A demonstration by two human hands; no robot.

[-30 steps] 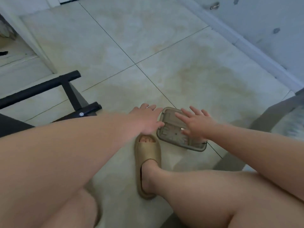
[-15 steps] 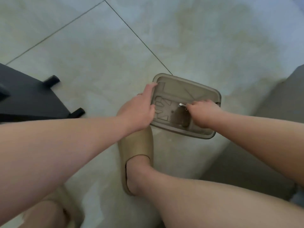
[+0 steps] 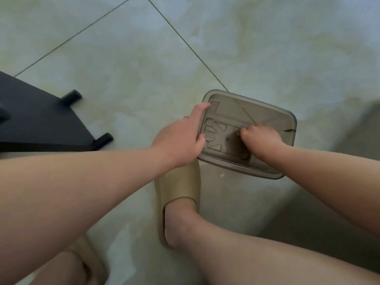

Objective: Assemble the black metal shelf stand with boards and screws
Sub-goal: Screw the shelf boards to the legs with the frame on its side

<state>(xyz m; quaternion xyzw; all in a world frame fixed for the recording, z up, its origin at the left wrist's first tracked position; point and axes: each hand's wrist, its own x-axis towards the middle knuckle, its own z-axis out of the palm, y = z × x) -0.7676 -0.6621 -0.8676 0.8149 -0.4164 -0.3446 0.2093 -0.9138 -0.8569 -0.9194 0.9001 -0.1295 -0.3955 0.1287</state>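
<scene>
Person is seated over a tiled floor (image 3: 123,58). A smoky translucent plastic tray (image 3: 248,100) sits on the floor right of centre, its near-left corner just beside the toe of a tan slipper (image 3: 178,182) on the person's foot. Left hand (image 3: 181,140) grips the tray's left rim: thumb hooked over the inside edge, fingers running along the outside, with a thin ring (image 3: 186,117) on one finger. Right hand (image 3: 260,138) is inside the tray, fingers curled down, tips pinched on a small pale item that looks like a screw (image 3: 238,134); too small to confirm the type. A couple of other small dark bits lie on the tray bottom near that hand, not identifiable. Black metal stand (image 3: 37,120) lies at the left edge, well apart from both hands, with two short black stubs poking out toward the tray, one far (image 3: 71,96) and one near (image 3: 103,138). Second slipper (image 3: 90,260) is partly visible bottom left.
</scene>
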